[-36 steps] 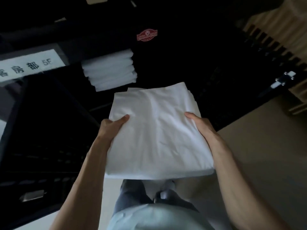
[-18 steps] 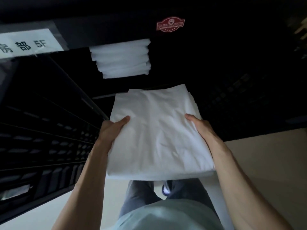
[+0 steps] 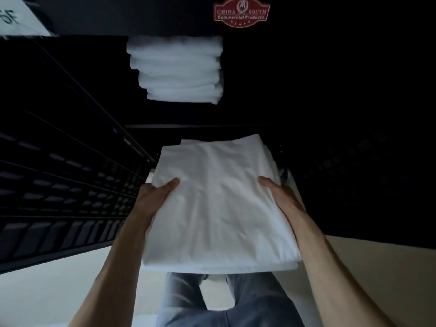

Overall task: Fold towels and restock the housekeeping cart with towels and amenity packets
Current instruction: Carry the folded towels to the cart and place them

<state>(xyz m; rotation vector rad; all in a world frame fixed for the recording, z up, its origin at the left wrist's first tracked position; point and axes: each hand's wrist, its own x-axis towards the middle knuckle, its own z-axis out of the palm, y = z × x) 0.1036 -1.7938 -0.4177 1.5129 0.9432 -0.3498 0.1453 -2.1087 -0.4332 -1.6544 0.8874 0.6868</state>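
Observation:
A folded white towel (image 3: 219, 204) lies flat between both hands in front of a dark housekeeping cart (image 3: 330, 114). My left hand (image 3: 153, 197) grips its left edge, thumb on top and fingers hidden beneath. My right hand (image 3: 280, 197) grips its right edge the same way. The towel's far edge reaches the mouth of the cart's lower shelf. A stack of several folded white towels (image 3: 179, 69) sits on the shelf above, straight ahead.
A red maker's badge (image 3: 241, 11) is on the cart's top panel. A white paper label (image 3: 16, 17) is at the upper left. The cart's slatted dark side (image 3: 59, 197) runs along the left. Pale floor (image 3: 47, 291) and my legs lie below.
The cart has come closer and now fills the view; the stacked towels and the badge look larger. The held towel has moved forward to the lower shelf opening. Both hands keep the same hold.

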